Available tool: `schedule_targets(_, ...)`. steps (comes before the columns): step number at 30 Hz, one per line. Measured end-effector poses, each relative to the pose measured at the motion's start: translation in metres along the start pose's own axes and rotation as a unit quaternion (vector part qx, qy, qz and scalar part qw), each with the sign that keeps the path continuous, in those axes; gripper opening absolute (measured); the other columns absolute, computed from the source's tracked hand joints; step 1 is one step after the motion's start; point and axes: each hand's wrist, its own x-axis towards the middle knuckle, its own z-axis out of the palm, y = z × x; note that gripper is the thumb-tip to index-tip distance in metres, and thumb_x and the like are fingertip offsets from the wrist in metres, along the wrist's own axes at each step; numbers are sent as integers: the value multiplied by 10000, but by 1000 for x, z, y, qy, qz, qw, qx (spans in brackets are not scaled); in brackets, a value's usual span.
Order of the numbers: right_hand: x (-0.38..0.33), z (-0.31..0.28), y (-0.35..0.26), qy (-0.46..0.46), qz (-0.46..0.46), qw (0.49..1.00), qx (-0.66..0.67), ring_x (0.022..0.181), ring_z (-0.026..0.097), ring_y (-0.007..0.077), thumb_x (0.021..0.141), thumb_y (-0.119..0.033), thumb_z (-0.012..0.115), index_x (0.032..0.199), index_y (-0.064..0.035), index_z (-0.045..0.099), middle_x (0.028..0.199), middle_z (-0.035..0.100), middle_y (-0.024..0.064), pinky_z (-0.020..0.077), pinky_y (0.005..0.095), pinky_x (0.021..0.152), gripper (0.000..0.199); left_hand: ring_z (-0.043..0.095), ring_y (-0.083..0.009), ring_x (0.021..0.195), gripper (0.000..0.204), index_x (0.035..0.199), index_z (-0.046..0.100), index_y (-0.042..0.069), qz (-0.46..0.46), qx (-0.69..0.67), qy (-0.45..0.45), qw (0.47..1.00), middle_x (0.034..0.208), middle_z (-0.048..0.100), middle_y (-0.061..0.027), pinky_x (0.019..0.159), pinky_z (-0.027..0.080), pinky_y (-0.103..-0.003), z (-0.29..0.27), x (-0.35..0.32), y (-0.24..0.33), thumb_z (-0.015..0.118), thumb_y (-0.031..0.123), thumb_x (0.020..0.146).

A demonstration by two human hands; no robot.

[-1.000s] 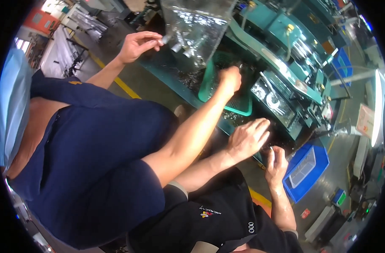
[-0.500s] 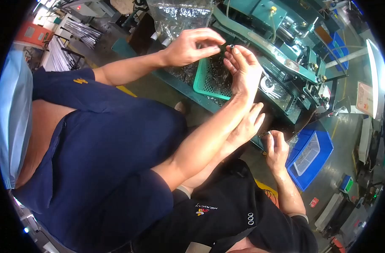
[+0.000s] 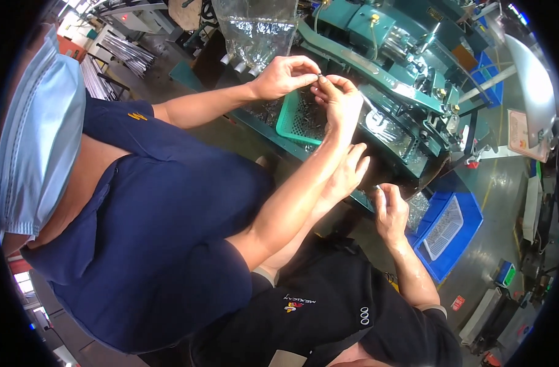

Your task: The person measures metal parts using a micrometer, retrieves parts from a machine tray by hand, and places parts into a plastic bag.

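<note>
**A:** Your left hand (image 3: pixel 284 74) and your right hand (image 3: pixel 339 103) are meeting fingertip to fingertip just above the green perforated basket (image 3: pixel 290 120). What are you pinching there?

**B:** You are holding a small metal part (image 3: pixel 320 76) between them; it is too tiny to name any closer. Your left grip is closing thumb and forefinger on one end, and your right grip is nipping the other end. Both grips are shut on that one piece, so neither hand is free.

**A:** Why are you keeping it up over the basket and not down on the tabletop?

**B:** Judging by the layout, you are lifting it toward your eyes to look it over, and holding it above the basket means a slip is likely to drop it back among the other small metal pieces lying in there. The basket is sitting on the edge of the teal machine (image 3: pixel 402 67), within easy reach of both arms.

**A:** And the clear plastic bag (image 3: pixel 255 30)?

**B:** It is hanging just beyond your left hand, holding more shiny parts, near the basket.

**A:** Whose hands are those lower down?

**B:** A co-worker in a black shirt is working beside you: one hand (image 3: pixel 348 171) is resting spread near your right forearm, the other hand (image 3: pixel 389 211) is holding something small near the blue crate (image 3: pixel 460 235), which is carrying a white mesh tray (image 3: pixel 444 227).
</note>
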Motion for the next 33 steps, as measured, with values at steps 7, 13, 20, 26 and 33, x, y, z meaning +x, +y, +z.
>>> schedule_targets(7,-1,4,9,6,-17,1000,2,766,749,271,1023,-99,629,1074,-12,647,852,756,149,574,364,707,102,673,-338,1115,318,1260,670,-15,-31,-342,9,939,1172,710,-207,1010,522,-407,1,-66,4,675,131,977)
schedule_targets(13,-2,2,11,5,-4,1000,-3,774,754,273,1023,-89,625,1075,-7,647,857,758,147,576,363,709,100,654,-340,1148,351,1300,646,-3,-33,-383,-6,923,1212,692,-204,1034,503,-414,6,-86,8,661,162,990)
schedule_targets(20,-2,2,3,11,-12,1000,-6,774,754,284,1022,-95,627,1072,-7,651,853,756,149,574,369,703,104,624,-339,1206,398,1362,610,20,-38,-364,-34,930,1283,663,-196,1075,475,-433,9,-89,4,634,204,1009)
schedule_targets(26,-2,3,7,21,-20,1000,-12,754,755,283,1027,-96,618,1068,-6,649,831,754,145,573,370,696,103,598,-338,1256,439,1415,580,40,-41,-351,-54,934,1344,639,-190,1110,451,-449,14,-89,6,612,240,1026)
schedule_targets(33,-1,5,9,21,2,1000,8,801,741,377,1000,-145,667,1072,-30,667,876,743,183,568,439,711,136,673,-378,1064,366,1290,639,28,-17,-349,-47,936,1185,696,-206,942,536,-458,10,-84,-1,645,254,1004)
